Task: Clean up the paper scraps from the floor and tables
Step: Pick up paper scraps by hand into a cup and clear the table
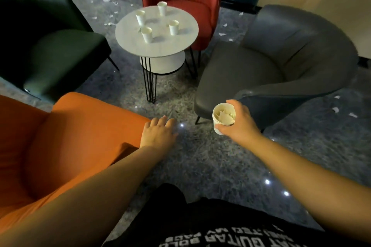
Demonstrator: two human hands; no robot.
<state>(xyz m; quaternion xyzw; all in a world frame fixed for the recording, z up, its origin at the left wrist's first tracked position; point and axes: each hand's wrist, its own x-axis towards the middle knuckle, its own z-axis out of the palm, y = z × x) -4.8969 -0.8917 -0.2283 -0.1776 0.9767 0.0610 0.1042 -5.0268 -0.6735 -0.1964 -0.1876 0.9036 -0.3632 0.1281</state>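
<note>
Above a grey floor point(200, 156), the right hand point(239, 122) grips a scrap-filled cup point(222, 117); the left hand point(158, 133) spreads flat.

The only lettering stands in white on the person's black shirt point(230, 234), at the near edge of the scene. It appears upside down and partly cut off; "GUITAR" and "BOLD" seem legible, while the remaining words are too blurred to read.
</note>
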